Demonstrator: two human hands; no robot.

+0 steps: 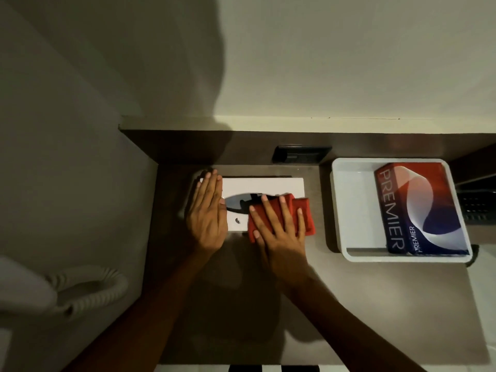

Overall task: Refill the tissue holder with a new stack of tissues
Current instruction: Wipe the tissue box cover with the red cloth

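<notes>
A white tissue holder [268,186] with a dark oval opening lies on the brown counter. My left hand [208,210] rests flat on its left end, fingers together. My right hand [279,226] presses flat, fingers spread, on a folded red cloth [306,213] that covers the holder's right front part. The opening looks dark, with no tissue showing. A new pack of tissues [418,208], red, blue and white with the word PREMIER, lies in a white tray [338,210] at the right.
The brown counter [349,304] has a raised dark back edge with a black socket plate [300,154]. A white wall rises behind. A white handset with a coiled cord [88,288] hangs at lower left. Something black and perforated [477,208] sits right of the tray.
</notes>
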